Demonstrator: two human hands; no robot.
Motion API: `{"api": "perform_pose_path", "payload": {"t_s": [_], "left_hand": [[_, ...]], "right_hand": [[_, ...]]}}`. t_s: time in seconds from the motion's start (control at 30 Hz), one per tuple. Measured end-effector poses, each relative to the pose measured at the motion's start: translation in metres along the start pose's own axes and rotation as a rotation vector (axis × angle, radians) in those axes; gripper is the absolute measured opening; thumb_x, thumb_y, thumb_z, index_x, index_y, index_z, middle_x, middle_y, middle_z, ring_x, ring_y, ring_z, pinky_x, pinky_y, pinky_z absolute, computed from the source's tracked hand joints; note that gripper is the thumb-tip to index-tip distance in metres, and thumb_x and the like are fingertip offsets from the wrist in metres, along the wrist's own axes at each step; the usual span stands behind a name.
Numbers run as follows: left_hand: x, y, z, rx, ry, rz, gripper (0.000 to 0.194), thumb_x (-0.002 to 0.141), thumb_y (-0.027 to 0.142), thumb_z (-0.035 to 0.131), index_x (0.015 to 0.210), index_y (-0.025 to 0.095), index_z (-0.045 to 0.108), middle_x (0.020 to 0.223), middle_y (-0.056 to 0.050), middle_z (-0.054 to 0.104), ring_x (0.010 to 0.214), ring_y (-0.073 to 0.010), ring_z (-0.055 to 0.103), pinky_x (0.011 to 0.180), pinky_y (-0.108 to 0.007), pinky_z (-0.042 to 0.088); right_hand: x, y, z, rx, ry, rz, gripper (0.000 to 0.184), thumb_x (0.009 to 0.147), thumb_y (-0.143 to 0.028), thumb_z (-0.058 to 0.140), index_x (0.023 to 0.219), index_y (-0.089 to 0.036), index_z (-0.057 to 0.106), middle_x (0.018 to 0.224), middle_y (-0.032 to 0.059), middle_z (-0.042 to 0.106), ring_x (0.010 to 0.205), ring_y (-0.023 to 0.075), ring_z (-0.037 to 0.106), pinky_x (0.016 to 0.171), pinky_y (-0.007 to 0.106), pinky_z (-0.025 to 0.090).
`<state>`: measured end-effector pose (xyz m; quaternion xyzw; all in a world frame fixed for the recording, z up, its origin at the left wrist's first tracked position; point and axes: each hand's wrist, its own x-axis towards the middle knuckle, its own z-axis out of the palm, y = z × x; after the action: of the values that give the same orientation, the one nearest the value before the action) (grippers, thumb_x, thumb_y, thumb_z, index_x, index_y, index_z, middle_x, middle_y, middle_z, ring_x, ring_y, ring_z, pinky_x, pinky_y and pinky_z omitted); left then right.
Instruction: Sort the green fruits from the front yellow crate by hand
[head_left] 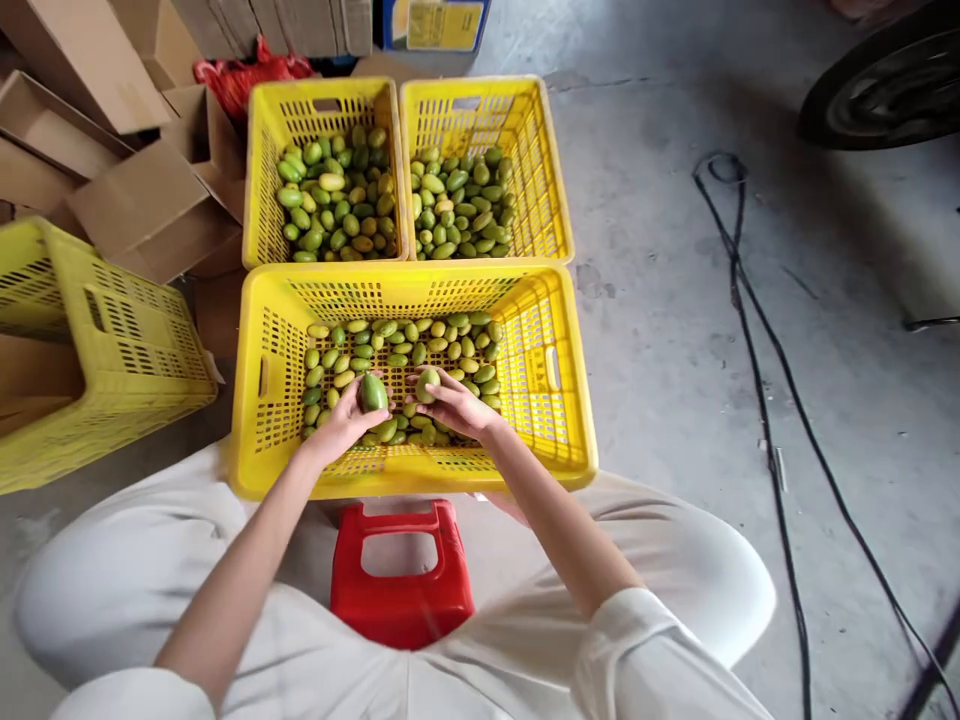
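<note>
Both hands are inside the near yellow crate (574, 430), above a loose layer of green and yellowish oval fruits (362, 352) that look like small mangoes. My left hand (346, 418) is closed around a larger green fruit (373, 393). In my right hand (456, 402), the fingers grip a yellow-green fruit (427, 385). A small gap separates the two held fruits. Some crate floor shows between the fruits below.
Two more yellow crates, the back left crate (256, 170) and back right crate (553, 170), hold similar fruits. Cardboard boxes (142, 200) and another yellow crate (135, 340) stand left. A red stool (401, 605) is before me. A black cable (780, 360) crosses the floor near a wheel (885, 85).
</note>
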<state>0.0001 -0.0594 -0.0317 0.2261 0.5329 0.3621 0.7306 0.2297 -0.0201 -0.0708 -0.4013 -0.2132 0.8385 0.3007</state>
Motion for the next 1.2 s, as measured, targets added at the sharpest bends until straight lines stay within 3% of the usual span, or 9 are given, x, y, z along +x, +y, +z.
{"api": "perform_pose_path", "payload": {"t_s": [0.13, 0.37, 0.53, 0.73, 0.8, 0.87, 1.0, 1.07, 1.2], "left_hand": [[-0.021, 0.043, 0.016, -0.094, -0.162, -0.09, 0.044, 0.082, 0.031, 0.078, 0.122, 0.02, 0.066, 0.112, -0.009, 0.075, 0.113, -0.0272, 0.072, 0.098, -0.044, 0.062], [-0.041, 0.066, 0.038, -0.06, -0.125, -0.046, 0.039, 0.071, 0.024, 0.091, 0.099, 0.018, 0.065, 0.101, -0.005, 0.072, 0.091, -0.0212, 0.074, 0.073, -0.033, 0.063], [-0.04, 0.064, 0.055, -0.067, -0.08, -0.045, 0.043, 0.062, 0.024, 0.094, 0.089, 0.017, 0.062, 0.079, 0.003, 0.061, 0.059, -0.0079, 0.06, 0.045, -0.016, 0.041], [-0.045, 0.073, 0.065, 0.038, -0.206, 0.039, 0.04, 0.074, 0.043, 0.087, 0.087, 0.018, 0.06, 0.067, 0.005, 0.058, 0.041, -0.0054, 0.048, 0.035, -0.016, 0.024], [-0.045, 0.076, 0.063, 0.022, -0.217, 0.056, 0.043, 0.08, 0.055, 0.08, 0.086, 0.018, 0.059, 0.064, 0.004, 0.058, 0.038, -0.0059, 0.045, 0.033, -0.017, 0.022], [-0.044, 0.077, 0.06, -0.054, -0.204, 0.027, 0.044, 0.085, 0.06, 0.072, 0.088, 0.017, 0.06, 0.067, 0.0, 0.062, 0.042, -0.0094, 0.052, 0.034, -0.019, 0.03], [-0.042, 0.081, 0.057, -0.259, -0.112, -0.045, 0.028, 0.089, 0.041, 0.069, 0.102, 0.016, 0.064, 0.088, -0.006, 0.073, 0.073, -0.0193, 0.072, 0.06, -0.031, 0.06], [-0.042, 0.082, 0.059, -0.305, -0.107, -0.032, 0.027, 0.085, 0.035, 0.076, 0.102, 0.016, 0.064, 0.089, -0.005, 0.073, 0.074, -0.0166, 0.072, 0.067, -0.029, 0.062], [-0.039, 0.082, 0.063, -0.289, -0.21, 0.067, 0.041, 0.068, 0.028, 0.092, 0.091, 0.02, 0.059, 0.071, 0.005, 0.061, 0.054, -0.006, 0.057, 0.047, -0.015, 0.044]], "right_hand": [[-0.037, -0.037, 0.019, 0.045, -0.01, -0.008, 0.03, 0.091, -0.026, 0.059, 0.121, -0.024, 0.058, 0.119, 0.007, 0.073, 0.103, 0.0202, 0.074, 0.087, 0.033, 0.063], [-0.083, -0.054, 0.036, 0.069, -0.052, -0.105, 0.048, 0.069, -0.023, 0.091, 0.104, -0.025, 0.057, 0.09, -0.0033, 0.068, 0.078, 0.0133, 0.069, 0.075, 0.027, 0.06], [-0.076, -0.054, 0.056, 0.061, 0.001, -0.187, 0.041, 0.066, -0.019, 0.085, 0.096, -0.023, 0.057, 0.073, -0.0061, 0.059, 0.06, 0.0079, 0.047, 0.053, 0.018, 0.038], [-0.073, -0.056, 0.069, 0.025, 0.016, -0.169, 0.043, 0.077, -0.049, 0.087, 0.085, -0.022, 0.055, 0.062, -0.006, 0.052, 0.049, 0.0066, 0.034, 0.044, 0.019, 0.019], [-0.074, -0.057, 0.067, 0.049, 0.033, -0.159, 0.044, 0.083, -0.06, 0.08, 0.085, -0.022, 0.056, 0.062, -0.0048, 0.052, 0.05, 0.0082, 0.038, 0.043, 0.019, 0.022], [-0.075, -0.059, 0.064, 0.099, 0.033, -0.144, 0.039, 0.09, -0.059, 0.071, 0.09, -0.022, 0.059, 0.068, -0.0016, 0.058, 0.056, 0.0116, 0.049, 0.046, 0.022, 0.037], [-0.075, -0.062, 0.062, 0.189, 0.011, -0.136, 0.025, 0.085, -0.036, 0.074, 0.101, -0.024, 0.06, 0.088, 0.0009, 0.068, 0.077, 0.0171, 0.066, 0.066, 0.029, 0.057], [-0.075, -0.063, 0.063, 0.22, -0.005, -0.154, 0.032, 0.076, -0.028, 0.082, 0.097, -0.024, 0.058, 0.086, -0.0014, 0.067, 0.072, 0.0146, 0.065, 0.062, 0.026, 0.055], [-0.07, -0.064, 0.065, 0.255, -0.047, -0.139, 0.044, 0.071, -0.024, 0.09, 0.088, -0.024, 0.05, 0.066, -0.0088, 0.054, 0.05, 0.0066, 0.046, 0.042, 0.015, 0.032]]}}
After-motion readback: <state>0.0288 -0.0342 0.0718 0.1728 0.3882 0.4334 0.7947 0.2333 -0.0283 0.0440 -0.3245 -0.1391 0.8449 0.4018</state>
